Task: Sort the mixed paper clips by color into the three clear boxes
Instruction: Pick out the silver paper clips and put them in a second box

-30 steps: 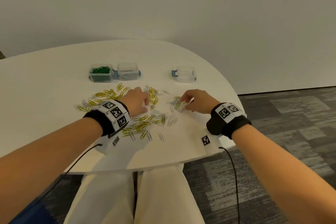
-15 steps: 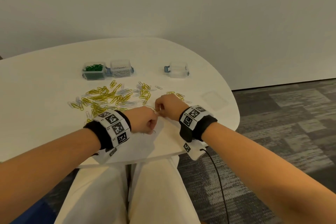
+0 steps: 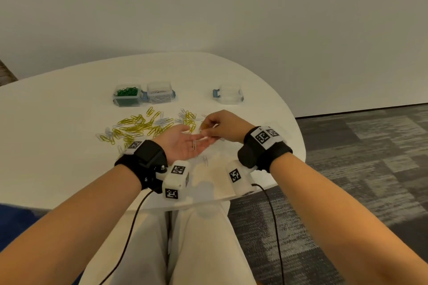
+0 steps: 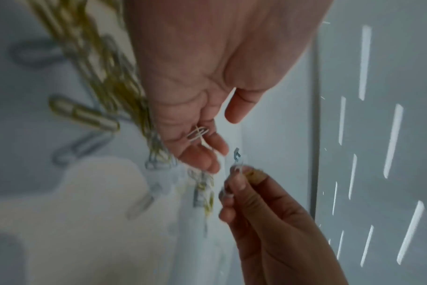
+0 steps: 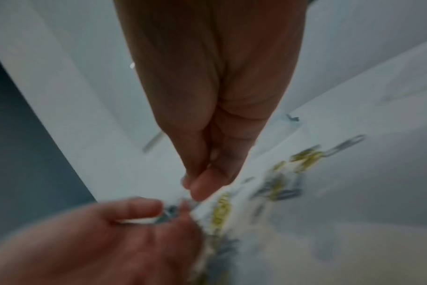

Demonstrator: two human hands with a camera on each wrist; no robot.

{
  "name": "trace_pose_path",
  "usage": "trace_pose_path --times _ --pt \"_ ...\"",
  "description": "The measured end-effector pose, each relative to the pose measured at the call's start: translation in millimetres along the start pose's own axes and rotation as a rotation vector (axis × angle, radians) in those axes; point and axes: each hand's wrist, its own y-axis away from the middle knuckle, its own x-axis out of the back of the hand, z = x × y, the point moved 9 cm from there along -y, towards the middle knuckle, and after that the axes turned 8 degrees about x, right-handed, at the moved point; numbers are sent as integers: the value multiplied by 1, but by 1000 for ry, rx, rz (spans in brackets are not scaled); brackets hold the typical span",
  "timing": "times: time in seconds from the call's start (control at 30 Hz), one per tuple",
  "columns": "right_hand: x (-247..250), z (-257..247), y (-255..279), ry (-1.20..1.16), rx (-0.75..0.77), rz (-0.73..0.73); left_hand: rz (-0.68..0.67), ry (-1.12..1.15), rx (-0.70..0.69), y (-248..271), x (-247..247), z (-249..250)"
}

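Note:
My left hand (image 3: 188, 143) lies palm up and open just above the table, with a silver paper clip (image 3: 194, 145) resting on its fingers. The left wrist view shows that clip (image 4: 197, 133) on the open palm (image 4: 202, 77). My right hand (image 3: 208, 130) hovers over the left fingertips and pinches another silver clip (image 4: 237, 164) between thumb and forefinger. A mixed pile of yellow and silver clips (image 3: 143, 126) lies behind the hands. At the back stand three clear boxes: one with green clips (image 3: 127, 96), one with silver clips (image 3: 161, 94) and an empty one (image 3: 229, 95).
The white round table (image 3: 69, 146) ends close to my body, with its right edge near my right wrist. One loose silver clip (image 3: 205, 160) lies on the table below the left hand. Grey carpet (image 3: 359, 157) is to the right.
My left hand has turned palm up and opened from a fist. The right hand has moved over its fingers, still pinching. Both hands left the pile a second ago.

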Motion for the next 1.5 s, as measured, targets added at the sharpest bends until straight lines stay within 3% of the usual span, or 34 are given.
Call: trace_pose_path --times 0.2,0.43,0.53,0.67,0.73,0.8,0.87,0.97,1.03,1.13,1.3,1.5 --pt "6 -3 -3 -87 -70 46 -110 218 -16 -15 -20 2" --pt "22 29 -2 -320 -189 249 28 110 -78 -20 -4 13" --pt "30 60 -4 -164 -318 291 186 -89 -155 -17 8 27" --pt "36 68 -9 -222 -334 332 299 -346 -246 -8 14 37" --pt "42 61 -10 -62 -309 312 403 -743 -287 -3 11 45" --pt "35 60 -7 168 -302 186 533 -1255 -349 0 3 52" --pt "23 65 0 359 -321 47 609 -1463 -397 -1 -1 55" --pt "21 79 12 346 -397 73 708 -1482 -430 2 1 66" --pt "19 78 13 331 -391 109 725 -1560 -358 0 4 69" --pt "13 70 6 346 -345 120 691 -1643 -291 -6 5 64" --pt "-2 61 -3 413 -259 76 676 -1566 -345 -12 9 64" --pt "-2 62 9 336 -170 156 601 -1508 -399 -15 10 63"
